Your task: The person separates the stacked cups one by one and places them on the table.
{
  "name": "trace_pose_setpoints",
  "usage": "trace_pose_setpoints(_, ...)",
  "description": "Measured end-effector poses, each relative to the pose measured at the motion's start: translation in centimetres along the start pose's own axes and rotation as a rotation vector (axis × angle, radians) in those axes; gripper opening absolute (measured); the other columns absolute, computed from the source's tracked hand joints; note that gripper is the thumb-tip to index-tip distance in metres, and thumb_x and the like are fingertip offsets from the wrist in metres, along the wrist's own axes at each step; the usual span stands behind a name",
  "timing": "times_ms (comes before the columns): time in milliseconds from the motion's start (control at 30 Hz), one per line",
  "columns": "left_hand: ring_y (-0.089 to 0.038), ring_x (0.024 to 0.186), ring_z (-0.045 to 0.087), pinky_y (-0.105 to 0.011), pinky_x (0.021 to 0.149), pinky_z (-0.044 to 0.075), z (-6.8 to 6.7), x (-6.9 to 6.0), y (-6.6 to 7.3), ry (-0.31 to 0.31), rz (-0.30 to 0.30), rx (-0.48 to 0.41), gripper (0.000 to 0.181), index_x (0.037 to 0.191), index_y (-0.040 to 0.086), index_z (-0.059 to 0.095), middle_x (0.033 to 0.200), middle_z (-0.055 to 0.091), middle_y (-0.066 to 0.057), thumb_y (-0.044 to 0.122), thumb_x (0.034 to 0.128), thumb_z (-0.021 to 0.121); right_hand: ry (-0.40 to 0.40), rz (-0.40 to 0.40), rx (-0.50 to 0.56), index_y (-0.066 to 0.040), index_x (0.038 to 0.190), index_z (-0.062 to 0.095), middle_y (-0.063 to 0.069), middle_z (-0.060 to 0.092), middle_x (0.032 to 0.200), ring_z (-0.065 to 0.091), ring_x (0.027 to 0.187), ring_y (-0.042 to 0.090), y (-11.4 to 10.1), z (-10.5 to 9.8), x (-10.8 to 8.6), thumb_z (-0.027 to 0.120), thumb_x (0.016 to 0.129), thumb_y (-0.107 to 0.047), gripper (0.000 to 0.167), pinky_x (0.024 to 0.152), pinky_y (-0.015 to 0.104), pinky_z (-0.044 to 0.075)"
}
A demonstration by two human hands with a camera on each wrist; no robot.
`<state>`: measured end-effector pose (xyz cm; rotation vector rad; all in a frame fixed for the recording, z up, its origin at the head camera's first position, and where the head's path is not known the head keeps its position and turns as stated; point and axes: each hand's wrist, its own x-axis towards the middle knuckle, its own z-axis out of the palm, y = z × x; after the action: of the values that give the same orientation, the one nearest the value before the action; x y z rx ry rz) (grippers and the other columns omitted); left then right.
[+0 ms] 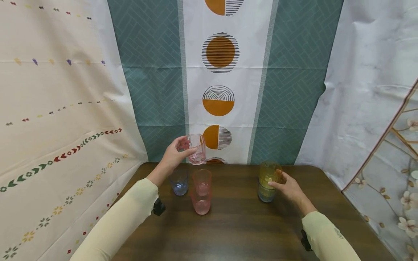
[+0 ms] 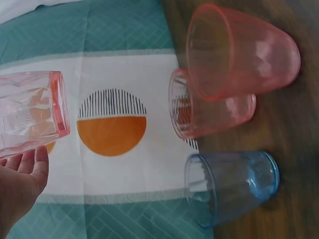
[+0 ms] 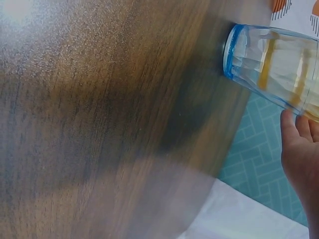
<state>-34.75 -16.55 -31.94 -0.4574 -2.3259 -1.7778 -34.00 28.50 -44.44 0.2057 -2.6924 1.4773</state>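
My left hand [image 1: 173,155] grips a clear pink tumbler [image 1: 197,156], holding it in the air above the back of the table. Below it stand two pink tumblers, a front one [image 1: 201,207] and a back one [image 1: 202,175], overlapping in the head view. A blue tumbler [image 1: 180,187] is upright to their left. On the right side, my right hand [image 1: 290,186] holds a yellow tumbler [image 1: 269,169] between thumb and fingers. Its lower part sits inside another blue tumbler [image 3: 249,59], whose base is on or very near the tabletop.
The dark wooden table [image 1: 228,228] reaches back to a hanging green and white cloth [image 1: 156,90] with orange circles. A cream patterned cloth [image 1: 65,145] hangs at the left, and a pale floral one [image 1: 385,174] at the right.
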Motion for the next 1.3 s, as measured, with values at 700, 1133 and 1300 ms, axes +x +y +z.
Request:
trace_pose_setpoints(700, -0.034, 0.135, 0.041, -0.052, 0.112, 0.031, -4.4, -4.3, -4.1, 0.027, -0.032, 0.039, 0.081, 0.152, 0.001, 0.028, 0.148, 0.044, -0.018, 0.023, 0.0906, 0.075, 0.005, 0.016, 0.041, 0.003, 0.153, 0.026, 0.031, 0.041, 0.146, 0.040, 0.133, 0.045, 0.2, 0.0, 0.1, 0.072, 0.091, -0.037, 0.087, 0.106, 0.056, 0.037)
trace_pose_setpoints(1133, -0.035, 0.136, 0.038, -0.050, 0.111, 0.030, -5.4, -6.5, -6.4, 0.019, -0.081, 0.009, 0.079, 0.151, -0.001, 0.027, 0.148, 0.042, -0.022, 0.015, 0.0901, 0.074, 0.001, 0.029, 0.030, 0.004, 0.153, 0.025, 0.032, 0.037, 0.149, 0.036, 0.136, 0.046, 0.1, 0.0, 0.1, 0.071, 0.092, -0.038, 0.088, 0.109, 0.057, 0.035)
trace_pose_setpoints(1300, -0.036, 0.132, 0.042, -0.051, 0.110, 0.031, -5.5, -7.1, -7.3, 0.026, -0.088, 0.015, 0.077, 0.150, -0.003, 0.029, 0.146, 0.044, -0.023, 0.012, 0.0890, 0.075, 0.000, 0.031, 0.032, 0.003, 0.154, 0.025, 0.032, 0.038, 0.148, 0.037, 0.135, 0.045, 0.2, 0.0, 0.0, 0.071, 0.092, -0.039, 0.088, 0.108, 0.056, 0.036)
